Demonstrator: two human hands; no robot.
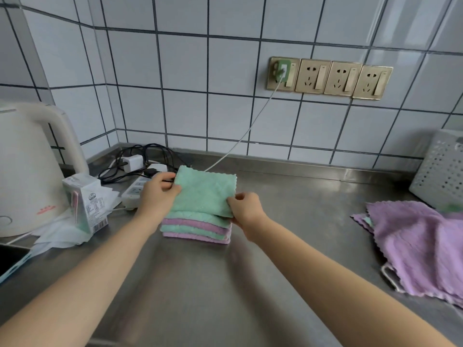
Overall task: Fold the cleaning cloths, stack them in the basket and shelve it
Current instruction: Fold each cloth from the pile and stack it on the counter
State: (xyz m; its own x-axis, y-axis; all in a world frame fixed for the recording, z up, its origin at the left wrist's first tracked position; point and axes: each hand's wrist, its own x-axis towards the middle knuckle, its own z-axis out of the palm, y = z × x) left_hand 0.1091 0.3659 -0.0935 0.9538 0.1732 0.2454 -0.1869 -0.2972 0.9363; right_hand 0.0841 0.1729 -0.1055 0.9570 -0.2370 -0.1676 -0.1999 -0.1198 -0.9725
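A folded green cloth [204, 192] lies tilted on top of a stack of folded green and purple cloths [198, 227] in the middle of the steel counter. My left hand [157, 194] pinches the top cloth's left edge. My right hand [246, 209] pinches its near right corner. A pile of unfolded purple cloths [416, 249] lies at the right, with a bit of green showing beneath. Behind that pile stands a white perforated basket [441, 171] against the wall.
A white kettle [27, 169] stands at the left with a small carton [85, 201] and tissue beside it. A power strip [135, 190], chargers and tangled cables sit in the back corner. A white cable [240, 139] runs up to wall sockets [328, 77]. A sink edge [10, 256] shows at the far left.
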